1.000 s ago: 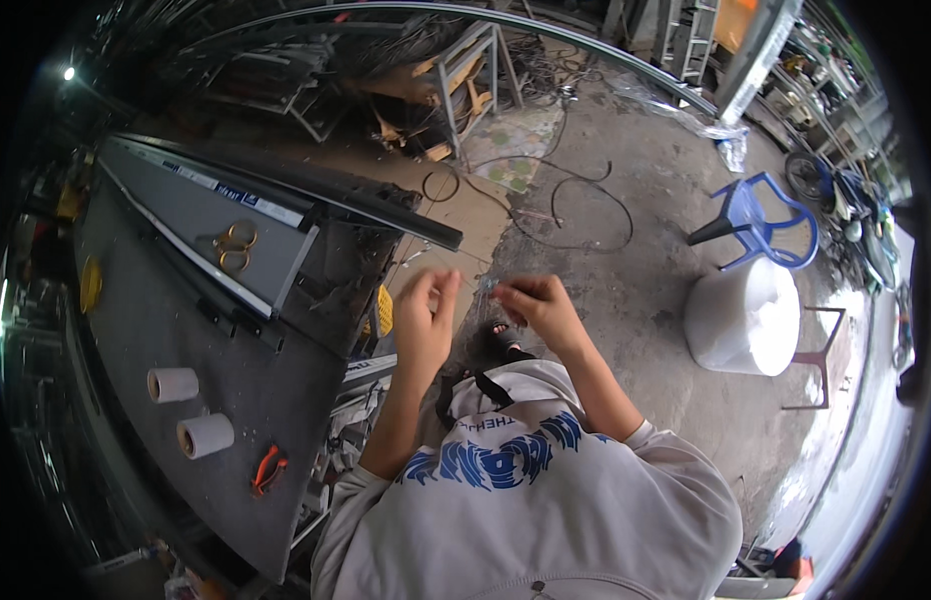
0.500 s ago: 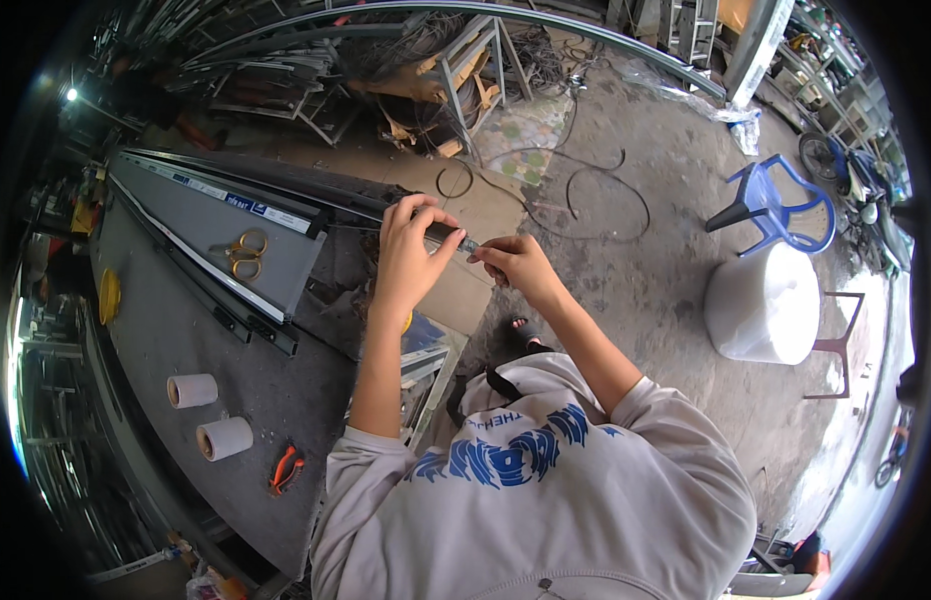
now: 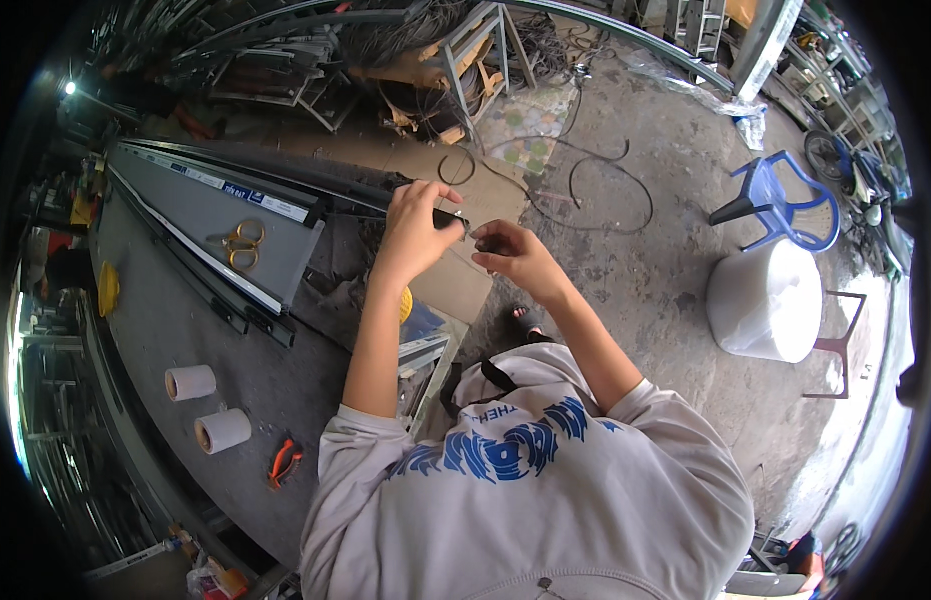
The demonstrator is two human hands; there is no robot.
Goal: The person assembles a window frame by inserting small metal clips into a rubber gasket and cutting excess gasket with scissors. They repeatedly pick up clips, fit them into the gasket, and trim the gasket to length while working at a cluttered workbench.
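My left hand (image 3: pixel 418 232) is closed round the end of a long dark metal profile (image 3: pixel 358 190), thumb below and fingers over the top. The profile runs back to the far left along the workbench (image 3: pixel 176 315). A small light-coloured fitting shows at its tip, beside my left thumb. Just right of that tip is my right hand (image 3: pixel 526 262), a small gap away from it. Its fingers are curled inward, and whatever they hold, if anything, is hidden.
On the bench lie gold-handled scissors (image 3: pixel 246 245), two white rolls (image 3: pixel 224 431), orange-handled pliers (image 3: pixel 285 464) and more long profiles (image 3: pixel 211 292). To the right stand a blue plastic chair (image 3: pixel 786 205) and a big white wrapped roll (image 3: pixel 766 305). Black cable (image 3: pixel 626 225) loops over the floor.
My right hand has drawn back from the profile's tip, where it was pinching a small metallic piece. My left hand keeps its hold on the profile.
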